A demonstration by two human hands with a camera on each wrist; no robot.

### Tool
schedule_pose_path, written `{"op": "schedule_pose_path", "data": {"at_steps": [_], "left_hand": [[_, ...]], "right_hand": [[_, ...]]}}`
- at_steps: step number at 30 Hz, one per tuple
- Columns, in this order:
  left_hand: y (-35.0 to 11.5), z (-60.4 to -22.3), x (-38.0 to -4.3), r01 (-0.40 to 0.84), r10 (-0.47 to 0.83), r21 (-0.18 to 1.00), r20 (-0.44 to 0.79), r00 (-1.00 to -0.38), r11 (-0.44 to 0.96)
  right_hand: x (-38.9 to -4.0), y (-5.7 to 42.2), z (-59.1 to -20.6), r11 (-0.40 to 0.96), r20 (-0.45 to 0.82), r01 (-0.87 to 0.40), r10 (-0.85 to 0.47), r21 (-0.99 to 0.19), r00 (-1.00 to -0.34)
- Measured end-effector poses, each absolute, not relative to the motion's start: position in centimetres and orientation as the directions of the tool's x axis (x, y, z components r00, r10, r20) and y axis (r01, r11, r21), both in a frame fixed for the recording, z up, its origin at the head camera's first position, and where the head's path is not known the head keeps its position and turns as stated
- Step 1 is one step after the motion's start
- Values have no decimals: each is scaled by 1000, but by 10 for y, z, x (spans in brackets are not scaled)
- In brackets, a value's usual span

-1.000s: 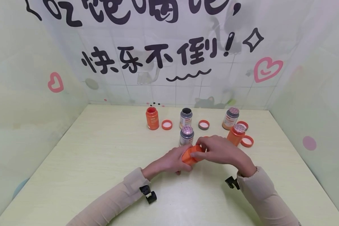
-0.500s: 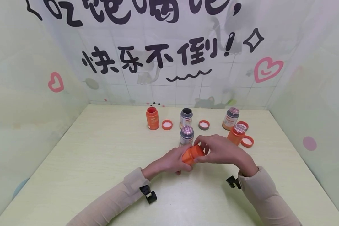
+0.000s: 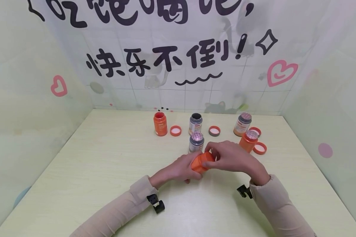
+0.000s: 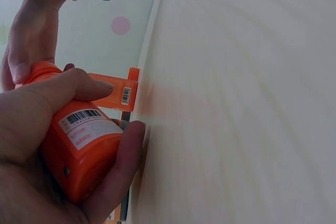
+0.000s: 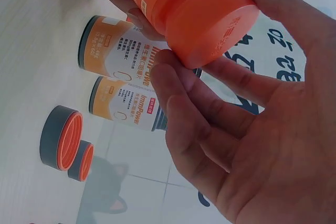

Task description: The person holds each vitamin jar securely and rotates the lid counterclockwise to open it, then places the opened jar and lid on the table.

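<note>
My left hand (image 3: 184, 167) grips an orange pill bottle (image 4: 86, 135) round its body, tilted so that the cap end points to the right. The bottle's white barcode label shows between thumb and fingers in the left wrist view. On its neck sits an orange cap (image 5: 212, 24), and my right hand (image 3: 229, 156) pinches that cap with thumb and curled fingers. Just behind the left hand stands a grey bottle (image 3: 196, 144) with a foil seal on its mouth. Another sealed bottle, orange (image 3: 248, 142), is partly hidden behind the right hand.
At the back are an uncovered orange bottle (image 3: 160, 125), an uncovered grey bottle (image 3: 194, 125) and a foil-sealed grey bottle (image 3: 242, 125). Several loose caps lie upturned beside them, such as an orange cap (image 3: 175, 131) and a grey-rimmed cap (image 3: 214, 131). Walls enclose the table's back and sides.
The right thumb and fingers shift round the cap: half a second ago more of the cap showed, and now the thumb lies across it. The left hand and bottle hold nearly still.
</note>
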State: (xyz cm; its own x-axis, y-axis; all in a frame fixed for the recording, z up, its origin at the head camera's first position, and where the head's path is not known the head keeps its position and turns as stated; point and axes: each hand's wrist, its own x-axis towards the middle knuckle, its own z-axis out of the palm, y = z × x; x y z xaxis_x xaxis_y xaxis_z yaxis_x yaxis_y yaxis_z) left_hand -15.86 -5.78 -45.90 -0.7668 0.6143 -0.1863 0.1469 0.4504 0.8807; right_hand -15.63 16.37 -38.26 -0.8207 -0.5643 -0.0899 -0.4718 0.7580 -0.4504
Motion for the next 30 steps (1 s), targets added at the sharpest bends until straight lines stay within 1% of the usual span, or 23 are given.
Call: {"op": "schedule_pose_path", "data": {"at_steps": [8,18,28,30], "left_hand": [[-58,-459,-159,153,614,883,-174,-770,443],[-58,-459,-159,147,614,879,-188,-766,453],[-57,-458,-159,167,620,880,-168,-766,444],[-57,-459,-159,161,620,882,-172,-766,444]], "right_hand": [[-156,164,-382,717,-55,-528,-614,-455,-788],[-159,162,-386,739,-90,-479,-582,-474,-808],[-158,166,-384,703,-47,-530,-622,-474,-782],[-158,165,-384,706,-50,-525,-617,-476,-785]]}}
